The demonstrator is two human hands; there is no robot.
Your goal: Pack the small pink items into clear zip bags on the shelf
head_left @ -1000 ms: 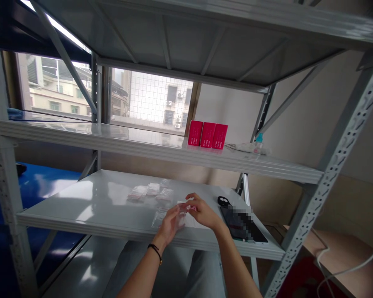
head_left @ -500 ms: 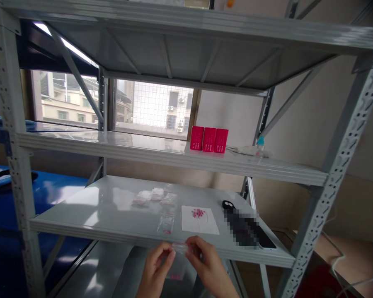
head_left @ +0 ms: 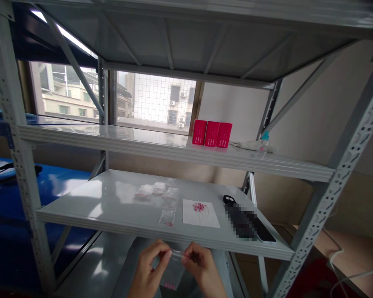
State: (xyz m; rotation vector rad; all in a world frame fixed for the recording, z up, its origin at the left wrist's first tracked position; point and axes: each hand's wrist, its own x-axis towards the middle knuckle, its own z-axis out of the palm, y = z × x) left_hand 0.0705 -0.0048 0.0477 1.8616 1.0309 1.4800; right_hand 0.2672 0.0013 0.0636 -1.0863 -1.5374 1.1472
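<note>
Between my hands hangs a small clear zip bag [head_left: 175,269], with several tiny pink pieces at its bottom. The thumb and forefinger of my left hand [head_left: 151,265] pinch its upper left corner. My right hand [head_left: 200,265] grips the upper right corner the same way. Both hands are in front of the lower shelf's edge, over my lap. On that shelf, just beyond them, lies another clear bag [head_left: 167,216] with a few pink pieces in it. To its right, a white paper sheet [head_left: 202,219] bears a loose heap of small pink pieces [head_left: 199,206].
More small clear bags [head_left: 144,191] lie in piles farther back on the lower shelf [head_left: 99,203]. A blurred dark object and a phone [head_left: 264,229] lie at its right. Three red boxes [head_left: 211,133] and a teal-capped bottle [head_left: 265,141] stand on the shelf above. Metal posts flank both sides.
Both hands have dropped slightly with the bag, and it hangs a little lower. The camera view has shifted a little. Things on the shelves look unmoved.
</note>
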